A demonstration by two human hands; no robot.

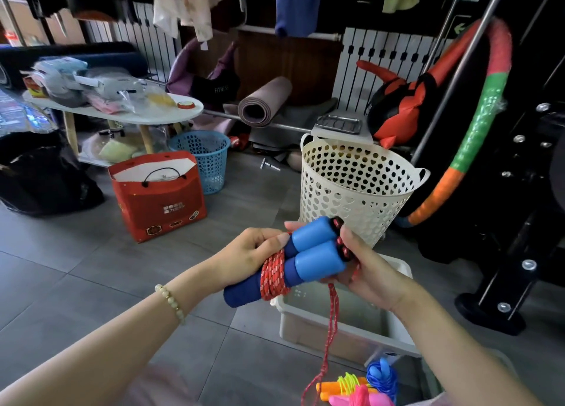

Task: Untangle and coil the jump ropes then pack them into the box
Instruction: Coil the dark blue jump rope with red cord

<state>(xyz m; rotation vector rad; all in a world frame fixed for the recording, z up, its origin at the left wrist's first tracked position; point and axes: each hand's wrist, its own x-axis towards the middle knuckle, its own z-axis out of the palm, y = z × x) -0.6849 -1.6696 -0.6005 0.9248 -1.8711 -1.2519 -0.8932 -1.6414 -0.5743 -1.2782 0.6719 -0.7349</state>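
Note:
My left hand grips two blue jump-rope handles held side by side, with red speckled rope wound round their middle. My right hand holds the handles' top ends, its fingers curled over the rope there. A loose tail of the red rope hangs down from my right hand. Below my hands stands an open white plastic box. At the bottom edge lie other jump ropes: a blue one, and orange and pink handles with yellow cord.
A cream basket with heart-shaped holes stands behind the box. A red gift bag and a blue basket sit on the grey tiled floor at left. A colourful hoop and black gym frame fill the right.

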